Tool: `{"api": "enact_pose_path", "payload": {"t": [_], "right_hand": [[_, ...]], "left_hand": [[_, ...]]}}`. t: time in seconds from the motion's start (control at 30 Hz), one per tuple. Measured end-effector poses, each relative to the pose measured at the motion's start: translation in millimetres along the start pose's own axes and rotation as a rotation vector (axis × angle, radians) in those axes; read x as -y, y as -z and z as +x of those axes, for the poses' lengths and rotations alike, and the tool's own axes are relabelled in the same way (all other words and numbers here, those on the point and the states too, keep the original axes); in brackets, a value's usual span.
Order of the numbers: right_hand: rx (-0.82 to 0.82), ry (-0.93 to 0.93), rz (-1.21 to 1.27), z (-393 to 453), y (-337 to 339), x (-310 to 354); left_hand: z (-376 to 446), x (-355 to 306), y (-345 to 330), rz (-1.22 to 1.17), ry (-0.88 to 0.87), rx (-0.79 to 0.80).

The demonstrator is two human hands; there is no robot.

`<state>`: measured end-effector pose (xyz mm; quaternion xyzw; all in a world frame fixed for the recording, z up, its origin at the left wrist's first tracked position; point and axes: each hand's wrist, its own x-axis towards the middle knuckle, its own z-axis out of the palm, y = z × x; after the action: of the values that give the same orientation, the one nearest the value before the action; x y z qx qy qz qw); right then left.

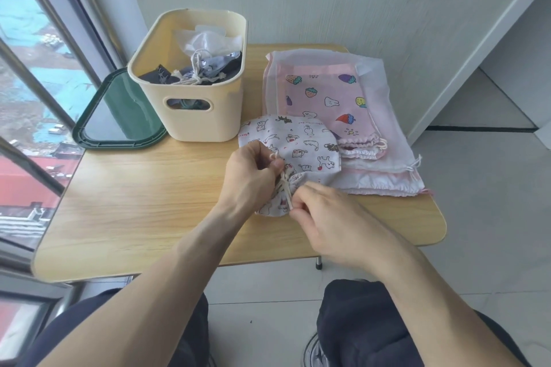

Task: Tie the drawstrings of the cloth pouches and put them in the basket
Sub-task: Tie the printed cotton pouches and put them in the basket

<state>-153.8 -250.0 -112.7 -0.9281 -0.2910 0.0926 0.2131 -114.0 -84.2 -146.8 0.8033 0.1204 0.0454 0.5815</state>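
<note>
The left hand is curling its fingers and pinching a loop of the cream drawstring between thumb and forefinger, just above the gathered neck of the white pouch. The right hand is also curling in, its fingertips pinching the lower ends of the same cord and resting against the bunched cloth. The two hands are sitting close together with the cinched neck between them; whether a knot is already forming there is hard to tell, since the fingers are covering most of the cord.

The white pouch, printed with small cartoon animals, is lying on the table, its body spreading away from the hands toward the basket and its near end puckering under the fingers. Its right edge is overlapping a stack of flat pouches: a pink pouch with strawberry and fruit prints, its gathered mouth pointing right, is lying under a sheer mesh pouch, and pale pink cloth is showing beneath them.

The cream basket is standing at the far left of the table, just beyond the white pouch, and is holding several dark and grey pouches with tied cords on top. A green lid is lying just beside the basket's left side, hanging partly over the table edge by the window. The person's knees in dark trousers are showing below the table
</note>
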Motion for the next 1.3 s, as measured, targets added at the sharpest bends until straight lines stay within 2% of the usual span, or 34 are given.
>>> {"api": "enact_pose_path", "payload": {"t": [0.1, 0.2, 0.27, 0.3, 0.37, 0.47, 0.53, 0.6, 0.67, 0.77, 0.8, 0.87, 0.97, 1.03, 1.17, 1.23, 1.3], "right_hand": [[-0.145, -0.016, 0.182, 6, -3, -8], [-0.374, -0.008, 0.236, 16, 1, -19], [-0.494, -0.03, 0.328, 22, 3, -23], [-0.537, -0.04, 0.374, 25, 3, -24], [-0.596, -0.034, 0.45, 31, 2, -21], [-0.623, -0.07, 0.557, 39, 4, -19], [-0.557, -0.133, 0.654, 41, 10, -23], [-0.469, -0.194, 0.691, 41, 13, -28], [-0.437, -0.23, 0.627, 42, 12, -35], [-0.502, -0.237, 0.522, 45, 8, -42], [-0.532, -0.239, 0.516, 46, 9, -44], [-0.551, -0.248, 0.501, 48, 10, -50], [-0.568, -0.265, 0.487, 53, 8, -54], [-0.626, -0.268, 0.499, 56, 7, -53], [-0.81, -0.234, 0.571, 62, 12, -47], [-0.924, -0.221, 0.61, 63, 15, -43], [-1.041, -0.189, 0.651, 63, 18, -39]], "left_hand": [[0, -11, 12, 0.181, -0.075, 0.126], [-7, -26, 29, 0.205, -0.084, 0.362], [-12, -28, 36, 0.359, -0.144, 0.485], [-12, -25, 37, 0.46, -0.191, 0.498], [-9, -22, 36, 0.517, -0.258, 0.446], [-2, -25, 42, 0.328, -0.264, 0.446], [4, -29, 50, 0.194, -0.231, 0.426], [10, -32, 53, 0.128, -0.187, 0.301], [18, -32, 48, 0.204, -0.188, 0.139], [31, -29, 36, 0.538, -0.246, -0.057], [35, -29, 31, 0.613, -0.266, -0.025], [42, -28, 23, 0.718, -0.292, 0.144], [49, -34, 15, 0.83, -0.218, 0.341], [53, -39, 14, 0.889, -0.206, 0.333], [50, -56, 17, 0.872, -0.243, 0.188], [47, -67, 21, 0.76, -0.169, 0.212], [45, -79, 28, 0.566, -0.071, 0.321]]}}
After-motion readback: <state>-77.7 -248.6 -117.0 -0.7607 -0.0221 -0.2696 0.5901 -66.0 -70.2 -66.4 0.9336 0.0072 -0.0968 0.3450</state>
